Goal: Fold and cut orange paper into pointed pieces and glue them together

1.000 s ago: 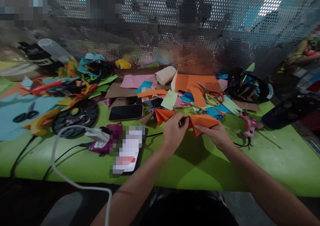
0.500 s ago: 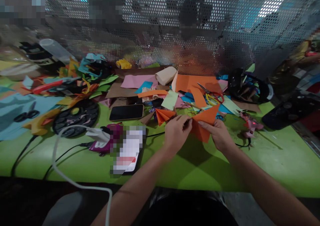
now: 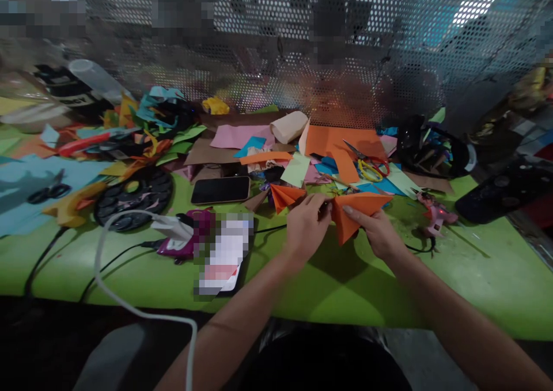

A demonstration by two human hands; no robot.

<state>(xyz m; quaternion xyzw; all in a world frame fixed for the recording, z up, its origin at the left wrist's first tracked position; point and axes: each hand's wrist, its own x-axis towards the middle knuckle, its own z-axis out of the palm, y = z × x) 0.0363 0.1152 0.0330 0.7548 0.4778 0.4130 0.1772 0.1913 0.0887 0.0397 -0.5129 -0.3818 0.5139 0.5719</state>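
Both my hands hold a folded orange paper shape (image 3: 356, 212) just above the green table (image 3: 453, 270). My left hand (image 3: 306, 225) pinches its left corner with the fingers closed. The thumb and fingers of my right hand (image 3: 379, 231) grip it from the right and below. A second folded orange piece (image 3: 284, 196) lies on the table just left of my left hand.
Paper scraps, orange sheets (image 3: 341, 143) and yellow-handled scissors (image 3: 365, 166) crowd the table's back. A dark phone (image 3: 220, 190), a black round tray (image 3: 132, 195), a white cable (image 3: 129, 304) and a pink glue gun (image 3: 434, 214) lie around. A perforated metal screen (image 3: 276, 45) closes the back.
The orange paper has been turned between my hands: from lying flat it tipped up to a point, and now it points right with its tip downward. The hands stayed in place.
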